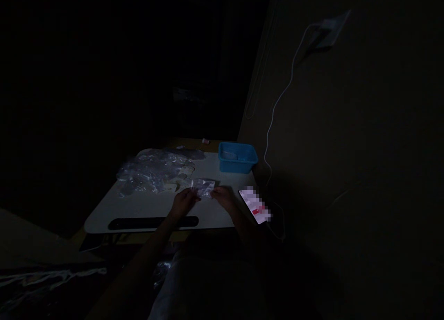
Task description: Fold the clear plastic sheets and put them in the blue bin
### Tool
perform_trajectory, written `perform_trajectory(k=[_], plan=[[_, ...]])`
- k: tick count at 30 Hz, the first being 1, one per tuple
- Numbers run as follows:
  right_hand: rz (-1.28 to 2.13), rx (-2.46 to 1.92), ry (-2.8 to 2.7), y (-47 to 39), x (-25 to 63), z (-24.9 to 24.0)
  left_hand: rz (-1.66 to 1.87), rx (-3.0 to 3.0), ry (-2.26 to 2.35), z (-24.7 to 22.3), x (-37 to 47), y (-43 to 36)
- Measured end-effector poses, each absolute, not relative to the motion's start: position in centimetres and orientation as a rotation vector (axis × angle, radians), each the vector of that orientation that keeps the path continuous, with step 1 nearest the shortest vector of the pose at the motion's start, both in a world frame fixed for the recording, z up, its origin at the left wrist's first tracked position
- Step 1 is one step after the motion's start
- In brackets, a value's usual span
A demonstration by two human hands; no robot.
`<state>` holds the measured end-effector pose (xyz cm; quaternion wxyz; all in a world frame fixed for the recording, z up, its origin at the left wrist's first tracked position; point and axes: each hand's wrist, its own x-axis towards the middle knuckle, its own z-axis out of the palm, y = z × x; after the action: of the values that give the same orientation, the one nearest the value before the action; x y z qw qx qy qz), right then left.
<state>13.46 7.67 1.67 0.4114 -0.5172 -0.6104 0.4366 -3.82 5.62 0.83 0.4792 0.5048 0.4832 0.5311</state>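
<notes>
Between my two hands, over the white table (149, 209), is a small clear plastic bag (204, 187). My left hand (184, 200) is closed on its left edge, and my right hand (222, 196) pinches its right edge. Whatever the bag contains, if anything, is too dark to make out. A heap of crinkled clear plastic (149, 174) lies to the left of my hands, with some pale flat pieces (183, 174) at its right side.
A blue plastic basin (237, 165) stands at the table's back right, something pale inside. A lit phone (255, 206) lies at the right edge. A white cable (274, 112) hangs from a wall socket (329, 31). A dark slot (152, 223) runs along the table's front.
</notes>
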Motion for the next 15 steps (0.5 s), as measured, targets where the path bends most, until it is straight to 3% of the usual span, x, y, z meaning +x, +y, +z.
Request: perform_trajectory(k=[5,15], plan=[[1.039,-1.312,-1.546,8.5,15.7,3.4,1.354,1.048,0.958,0.4,-3.6,5.9],[0.85,-1.361,-1.57,13.3,21.9,9.7,1.39,1.137,1.067,0.7,-3.6,5.6]])
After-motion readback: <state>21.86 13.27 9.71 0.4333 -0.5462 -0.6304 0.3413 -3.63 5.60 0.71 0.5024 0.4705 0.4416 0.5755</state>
